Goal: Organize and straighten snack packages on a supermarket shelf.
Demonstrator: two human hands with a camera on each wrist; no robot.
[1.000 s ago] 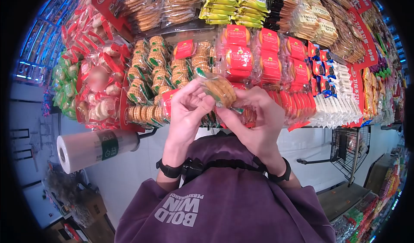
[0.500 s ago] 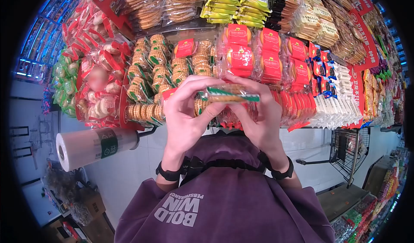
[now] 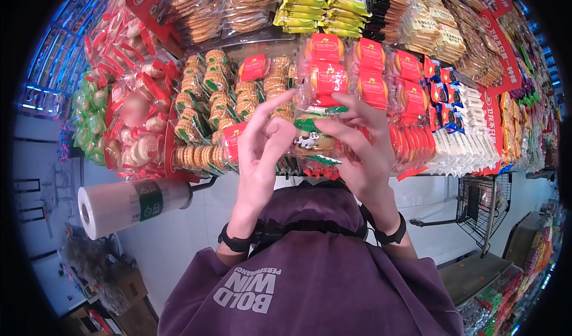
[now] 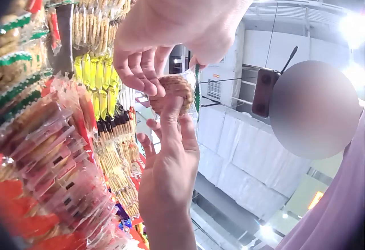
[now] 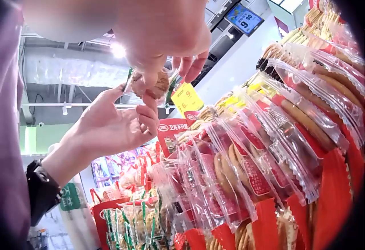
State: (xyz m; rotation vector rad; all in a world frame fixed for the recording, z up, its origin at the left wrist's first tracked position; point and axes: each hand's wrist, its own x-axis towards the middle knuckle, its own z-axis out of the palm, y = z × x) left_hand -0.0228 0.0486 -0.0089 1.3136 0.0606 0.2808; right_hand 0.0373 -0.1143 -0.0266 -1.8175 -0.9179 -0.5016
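Both hands hold a clear packet of biscuits [image 3: 310, 140], with a green band and a cow picture on its upper face. My left hand [image 3: 262, 148] grips the packet's left edge, its index finger raised off the wrapper. On the other side, my right hand [image 3: 368, 151] has fingers over the green-banded face. From the left wrist view, round brown biscuits [image 4: 181, 87] show through the wrapper's underside, where a finger of the right hand [image 4: 171, 159] presses. In the right wrist view the left hand's [image 5: 114, 119] thumb is at the wrapper's edge.
Stacked green-banded biscuit packets [image 3: 217, 98] and red-labelled packets [image 3: 372, 86] fill the display in front. A red-edged bin of round snacks [image 3: 146, 139] stands left. A plastic bag roll [image 3: 119, 208] juts out below the display; a shopping cart [image 3: 485, 208] is at right.
The biscuit packet has turned over from biscuits showing, through edge-on, to its printed face up. Both hands have shifted their fingers on it, and the left index finger has lifted.
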